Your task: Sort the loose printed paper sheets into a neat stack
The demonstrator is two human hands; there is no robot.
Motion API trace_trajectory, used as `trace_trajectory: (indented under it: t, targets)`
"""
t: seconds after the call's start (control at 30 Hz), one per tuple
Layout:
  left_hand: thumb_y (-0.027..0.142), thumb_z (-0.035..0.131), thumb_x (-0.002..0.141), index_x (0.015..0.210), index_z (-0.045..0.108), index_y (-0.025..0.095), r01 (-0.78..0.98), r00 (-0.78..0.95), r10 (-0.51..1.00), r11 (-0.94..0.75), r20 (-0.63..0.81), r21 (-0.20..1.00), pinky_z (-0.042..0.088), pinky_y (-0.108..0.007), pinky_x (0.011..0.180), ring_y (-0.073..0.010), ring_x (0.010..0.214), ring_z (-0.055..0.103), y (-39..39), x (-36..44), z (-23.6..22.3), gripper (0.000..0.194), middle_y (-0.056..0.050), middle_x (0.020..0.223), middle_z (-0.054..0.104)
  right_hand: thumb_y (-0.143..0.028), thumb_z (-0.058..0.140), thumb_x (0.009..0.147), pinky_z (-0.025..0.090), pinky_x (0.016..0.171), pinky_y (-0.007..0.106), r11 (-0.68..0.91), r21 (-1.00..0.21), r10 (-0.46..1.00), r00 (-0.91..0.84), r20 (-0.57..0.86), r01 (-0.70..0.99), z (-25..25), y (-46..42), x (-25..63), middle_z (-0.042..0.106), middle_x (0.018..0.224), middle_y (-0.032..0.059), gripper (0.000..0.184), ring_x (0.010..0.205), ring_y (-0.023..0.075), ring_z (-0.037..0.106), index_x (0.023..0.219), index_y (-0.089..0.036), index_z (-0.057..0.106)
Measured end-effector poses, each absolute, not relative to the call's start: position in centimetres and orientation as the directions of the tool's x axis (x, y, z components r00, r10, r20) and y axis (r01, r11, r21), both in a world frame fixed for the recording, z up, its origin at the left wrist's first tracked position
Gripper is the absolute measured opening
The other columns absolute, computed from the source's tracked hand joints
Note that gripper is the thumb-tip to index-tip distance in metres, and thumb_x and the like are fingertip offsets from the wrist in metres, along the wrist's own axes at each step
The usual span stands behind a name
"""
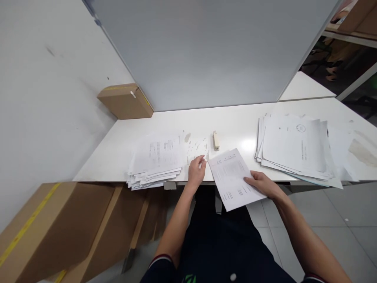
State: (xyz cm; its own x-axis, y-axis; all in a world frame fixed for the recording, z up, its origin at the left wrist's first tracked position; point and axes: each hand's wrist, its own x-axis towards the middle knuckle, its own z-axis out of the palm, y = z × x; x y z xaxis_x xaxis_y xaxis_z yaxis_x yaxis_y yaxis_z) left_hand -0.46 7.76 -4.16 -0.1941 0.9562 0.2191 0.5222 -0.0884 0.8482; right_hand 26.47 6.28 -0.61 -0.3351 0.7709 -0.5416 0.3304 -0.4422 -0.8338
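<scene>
My right hand (260, 184) grips the right edge of a printed paper sheet (232, 179), thumb on top and the other fingers hidden beneath. The sheet is tilted and reaches over the table's front edge toward my body. Just left of the sheet, my left hand (196, 169) is at the table edge with its fingers loosely bent and apart, holding nothing. A cream stapler (216, 140) lies on the table beyond the sheet. To the left sits an uneven stack of printed papers (157, 157); a larger stack of papers (294, 145) lies on the right.
A grey-white panel (206, 55) rises along the back of the white table (235, 122). One cardboard box (126, 102) stands at its back left corner. Several large cartons (67, 220) fill the floor at the left. Shelving (353, 39) is at the far right.
</scene>
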Motion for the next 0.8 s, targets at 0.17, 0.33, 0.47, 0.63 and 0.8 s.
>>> trace_trajectory:
  t: [0.17,0.33,0.47,0.63,0.8]
  targets:
    - [0.021,0.047,0.080,0.115,0.053,0.022,0.639,-0.105,0.958,-0.140,0.266,0.756,0.042,-0.036,0.080,-0.0189,0.087,0.051,9.3,0.7,-4.7,0.035,-0.006,0.096,0.060,-0.039,0.060,0.071,0.048,0.053,0.027,-0.521,-0.838,0.801,-0.247,-0.545,0.160,-1.7,5.8,27.1,0.069,0.077,0.0068,0.028,0.063,0.0192,0.064,0.087,-0.016,0.058]
    - [0.018,0.042,0.081,0.123,0.046,0.025,0.681,-0.017,0.952,-0.213,0.306,0.700,0.039,-0.038,0.080,-0.0208,0.087,0.049,11.1,1.9,-4.6,0.043,-0.006,0.096,0.059,-0.037,0.062,0.069,0.048,0.052,0.027,-0.512,-0.849,0.827,-0.192,-0.528,0.129,-1.8,7.1,27.2,0.069,0.073,0.0062,0.027,0.060,0.0191,0.063,0.084,-0.016,0.060]
    - [0.015,0.040,0.080,0.128,0.041,0.025,0.719,0.028,0.936,-0.263,0.351,0.644,0.038,-0.038,0.082,-0.0216,0.087,0.049,12.1,2.4,-4.7,0.049,-0.006,0.095,0.058,-0.034,0.062,0.069,0.047,0.050,0.025,-0.505,-0.851,0.831,-0.185,-0.524,0.144,-1.5,8.0,26.9,0.068,0.068,0.0044,0.020,0.058,0.0177,0.063,0.078,-0.016,0.059]
    - [0.015,0.036,0.081,0.131,0.036,0.027,0.737,0.050,0.932,-0.278,0.360,0.616,0.037,-0.038,0.081,-0.0219,0.085,0.048,12.6,2.5,-4.7,0.051,-0.006,0.096,0.058,-0.036,0.062,0.070,0.047,0.050,0.026,-0.507,-0.841,0.822,-0.190,-0.538,0.188,-1.4,8.1,27.0,0.069,0.071,0.0054,0.021,0.059,0.0180,0.063,0.078,-0.017,0.059]
    - [0.018,0.034,0.084,0.131,0.037,0.027,0.735,0.060,0.931,-0.284,0.359,0.615,0.036,-0.037,0.081,-0.0213,0.087,0.048,12.6,2.5,-4.8,0.048,-0.006,0.095,0.057,-0.037,0.061,0.071,0.047,0.052,0.027,-0.512,-0.836,0.819,-0.183,-0.544,0.195,-1.6,8.2,27.3,0.069,0.073,0.0058,0.023,0.061,0.0188,0.063,0.081,-0.017,0.058]
